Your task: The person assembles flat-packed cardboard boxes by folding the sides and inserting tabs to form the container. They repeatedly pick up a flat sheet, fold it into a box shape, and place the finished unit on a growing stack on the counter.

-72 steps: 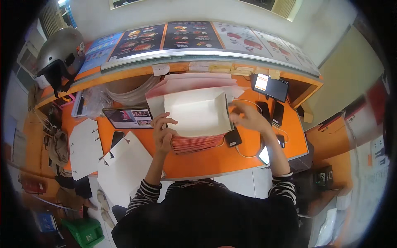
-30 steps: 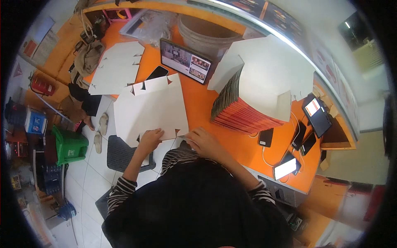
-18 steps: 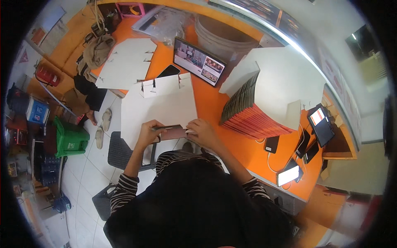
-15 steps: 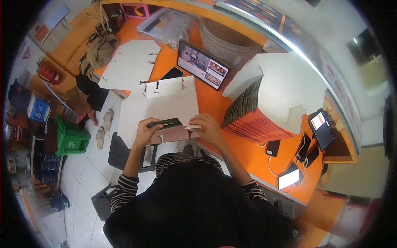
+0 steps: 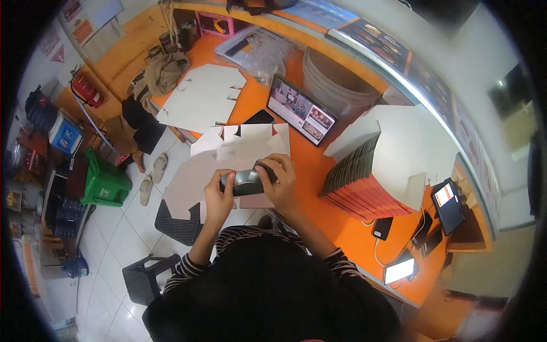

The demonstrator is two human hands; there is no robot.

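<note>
A cardboard box blank [image 5: 196, 174], pale on its inner side, lies partly on the orange table in front of me and juts past its near edge. Along its near side a dark-faced flap [image 5: 246, 179] is bent up and curved between my hands. My left hand [image 5: 219, 199] grips the flap's left end, thumb on top. At the right end, my right hand [image 5: 279, 181] has its fingers curled over the flap. The far side of the blank has notched tabs standing partly raised. What lies beneath the flap is hidden.
Right of my hands rises a tall stack of blanks [image 5: 362, 179] with dark and red edges. Another flat blank [image 5: 202, 97] lies far left. A tablet [image 5: 300, 108] leans behind. Cabled phones [image 5: 400, 271] sit at right; black stools [image 5: 145, 279] stand on the floor.
The flap is now bent up with its dark face showing. My right hand has shifted from the pale corner tab onto the flap. The whole view has shifted a little.
</note>
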